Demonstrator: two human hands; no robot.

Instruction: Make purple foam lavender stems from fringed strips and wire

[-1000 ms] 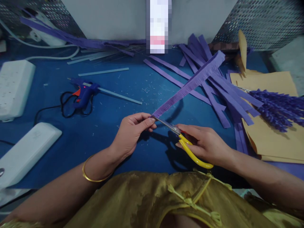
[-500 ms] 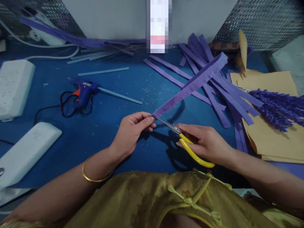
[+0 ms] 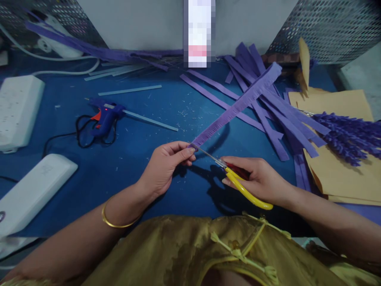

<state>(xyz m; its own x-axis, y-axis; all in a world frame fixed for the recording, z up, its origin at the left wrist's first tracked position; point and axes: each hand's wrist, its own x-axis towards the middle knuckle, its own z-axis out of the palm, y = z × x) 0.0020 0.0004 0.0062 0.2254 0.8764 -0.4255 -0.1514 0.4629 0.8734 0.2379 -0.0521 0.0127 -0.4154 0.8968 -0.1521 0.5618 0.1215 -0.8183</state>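
Observation:
Between the thumb and fingers of my left hand [image 3: 171, 163] is the lower end of a purple strip [image 3: 229, 116], finely fringed by cuts along its edge. The strip slants up and away to the right, its far end curling over. My right hand [image 3: 257, 178] grips a pair of scissors [image 3: 245, 190] with yellow-coated handles. Their metal blades point left and meet the strip right at my left fingertips. Where exactly the blade tips end is hard to see against the fingers and strip.
Purple strips [image 3: 275, 135] lie heaped at the right, beside brown paper [image 3: 351, 182] bearing purple flower sprigs [image 3: 351, 139]. A blue glue gun [image 3: 105, 117] with a glue stick lies left. White power strips [image 3: 38, 190] sit at the left edge. A blurred screen [image 3: 198, 33] stands at the back.
The scissors' handles have come closer together and the blades have turned slightly. The strip's far end has shifted a little left and up. My left hand has hardly moved.

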